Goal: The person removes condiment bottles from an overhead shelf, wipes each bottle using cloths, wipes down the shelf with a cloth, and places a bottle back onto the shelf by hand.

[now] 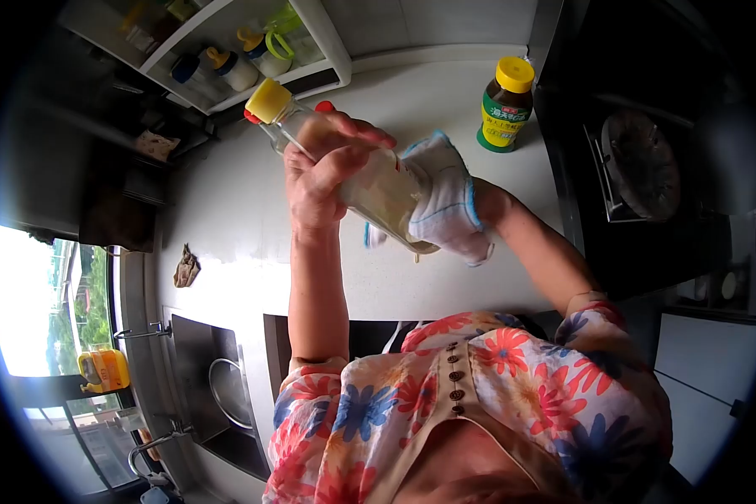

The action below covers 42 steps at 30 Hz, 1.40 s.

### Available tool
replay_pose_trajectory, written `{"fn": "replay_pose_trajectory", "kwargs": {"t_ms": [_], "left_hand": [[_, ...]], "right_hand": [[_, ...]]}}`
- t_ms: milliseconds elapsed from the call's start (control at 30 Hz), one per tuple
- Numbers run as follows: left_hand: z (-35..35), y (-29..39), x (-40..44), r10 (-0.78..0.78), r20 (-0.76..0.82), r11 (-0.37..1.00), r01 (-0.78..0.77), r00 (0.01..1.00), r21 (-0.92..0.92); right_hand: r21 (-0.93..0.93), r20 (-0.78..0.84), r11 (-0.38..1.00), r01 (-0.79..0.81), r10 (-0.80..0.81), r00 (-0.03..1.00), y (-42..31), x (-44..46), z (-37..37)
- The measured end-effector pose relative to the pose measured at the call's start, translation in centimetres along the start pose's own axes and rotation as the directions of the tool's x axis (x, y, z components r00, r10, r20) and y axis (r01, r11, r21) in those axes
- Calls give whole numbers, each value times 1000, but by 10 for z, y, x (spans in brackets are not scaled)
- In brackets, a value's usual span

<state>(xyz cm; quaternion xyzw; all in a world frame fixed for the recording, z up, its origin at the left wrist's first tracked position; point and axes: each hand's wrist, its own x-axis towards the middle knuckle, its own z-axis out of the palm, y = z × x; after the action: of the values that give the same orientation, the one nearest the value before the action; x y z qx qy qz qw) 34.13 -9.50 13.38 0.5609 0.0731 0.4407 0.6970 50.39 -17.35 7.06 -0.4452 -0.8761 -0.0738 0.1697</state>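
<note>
My left hand (332, 172) is closed around the upper part of a clear glass bottle (382, 195) with a yellow cap (270, 102). The bottle is tilted, its cap toward the upper left and its base toward the lower right. A white cloth (447, 200) with blue edging lies against the base end. My right hand (485, 198) holds this cloth against the bottle, and its fingers are hidden by the cloth. Two small red parts show beside the bottle's neck.
A green-and-yellow labelled bottle (506, 107) stands on the pale counter (244, 202) at the back right. Baby bottles sit on a white shelf (332, 42). A crumpled brown cloth (186, 266), a sink (195, 361) and a window are left; a stove (638, 168) is right.
</note>
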Motion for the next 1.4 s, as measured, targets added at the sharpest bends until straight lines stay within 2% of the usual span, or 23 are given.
{"fn": "replay_pose_trajectory", "kwargs": {"t_ms": [33,67,100,133,233,300,367,467,567,667,733,833,867,933,1000,1067,1167,1200,1267,1300,1333,1367,1400], "left_hand": [[0,-2,0,30,-67,998,-27,997,58],[0,-4,-1,69,-137,992,-53,988,117],[-1,-7,-3,113,-209,981,-75,971,180],[-4,-11,-5,168,-279,960,-92,946,266],[-8,-3,-7,178,-412,964,-73,894,256],[-14,4,-9,151,-380,974,-71,913,217],[-24,12,-12,151,-329,979,-96,932,177],[-42,22,-17,147,-290,985,-112,946,135],[-55,36,-22,126,-206,991,-114,970,69],[-65,44,-25,146,-125,989,-145,981,17],[-73,47,-27,161,-43,987,-162,986,-21],[-84,47,-27,182,89,981,-174,979,-83],[-84,48,-27,184,110,978,-172,977,-115],[-87,48,-25,198,147,968,-170,969,-185],[-90,45,-21,226,172,948,-175,959,-268],[-88,46,-21,228,83,933,-193,970,-303],[-92,54,-17,257,-28,900,-250,966,-358],[-95,56,-16,272,-65,883,-276,960,-381],[-95,68,-15,253,-130,950,-272,959,-157],[-94,74,-15,245,-165,966,-255,955,-40],[-91,75,-14,223,-190,975,-221,956,33],[-89,72,-14,224,-249,974,-204,942,101],[-87,67,-16,234,-302,967,-190,924,167]], "right_hand": [[-85,57,975,206,-202,978,2,5,-13],[414,-49,909,-54,82,995,0,9,13],[841,-151,536,-71,358,921,-2,12,38],[754,-184,637,-161,440,879,-15,38,10],[721,-392,676,-154,580,714,-39,74,15],[676,-456,715,-179,597,660,-46,79,24],[500,-455,805,-319,558,694,-50,81,20],[546,-490,795,-264,559,669,-62,77,13],[488,-477,853,-188,440,761,-61,70,20],[590,-449,804,-81,409,794,-63,62,20],[702,-367,712,-19,384,847,-56,58,40],[736,-73,665,-125,261,962,-48,48,39],[825,39,550,-131,176,984,-50,50,29],[998,11,66,-20,130,991,-52,54,19],[931,-24,-362,54,87,996,-55,58,13],[882,-34,-466,67,80,996,-59,54,23],[955,60,-295,-38,68,996,-62,40,52],[983,86,-167,-73,71,994,-64,33,68],[961,104,249,-124,89,991,-70,25,96],[845,125,508,-169,119,985,-72,24,107],[502,490,720,-478,219,844,-82,41,86],[232,523,912,-337,175,834,-81,46,87],[211,636,915,-345,140,759,-75,50,81]]}}
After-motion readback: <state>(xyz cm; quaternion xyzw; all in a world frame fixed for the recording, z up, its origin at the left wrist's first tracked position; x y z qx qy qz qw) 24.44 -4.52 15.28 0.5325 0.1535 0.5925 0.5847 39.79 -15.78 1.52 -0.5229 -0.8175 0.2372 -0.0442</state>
